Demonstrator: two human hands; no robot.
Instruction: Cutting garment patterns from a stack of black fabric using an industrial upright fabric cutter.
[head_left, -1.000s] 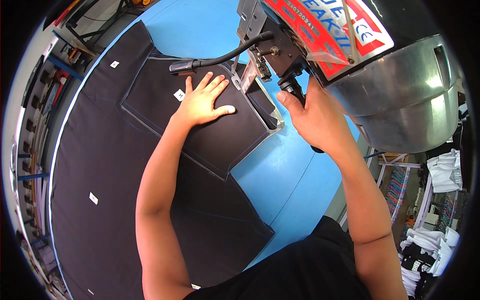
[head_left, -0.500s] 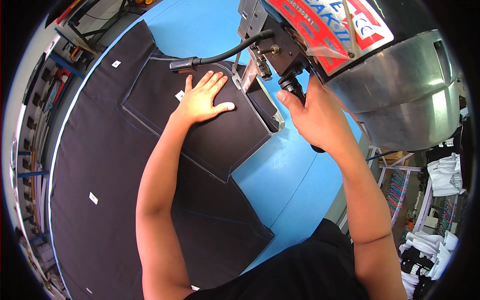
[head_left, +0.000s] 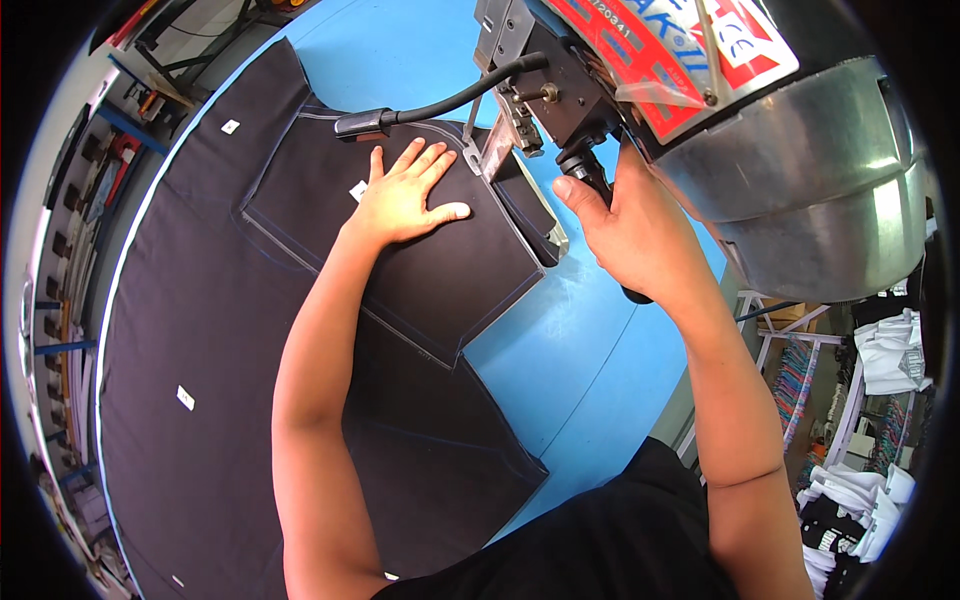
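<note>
A straight-knife fabric cutting machine (head_left: pixel 800 190) with a silver motor housing and a red label stands at the upper right. My right hand (head_left: pixel 640 225) is wrapped round its black handle (head_left: pixel 586 170). On a stack of dark fabric (head_left: pixel 210 330), marked with pale outlines, my left hand (head_left: pixel 408 195) lies flat with fingers spread, left of the machine's foot (head_left: pixel 474 160). The foot is at the fabric's edge, by a narrow cut strip (head_left: pixel 525 210). A black gooseneck lamp (head_left: pixel 365 124) reaches from the machine over the cloth, just beyond my left fingertips.
Under the fabric is a blue table (head_left: pixel 585 340), bare to the right of the stack. Small white paper tags (head_left: pixel 186 398) lie on the cloth. Beyond the table's right side, bundles of white cloth (head_left: pixel 890 350) sit by a rack (head_left: pixel 790 385). Shelving (head_left: pixel 75 250) stands on the left.
The cutting machine and its lamp have shifted very slightly. My left hand stays flat in the same place, and my right hand keeps its grip.
</note>
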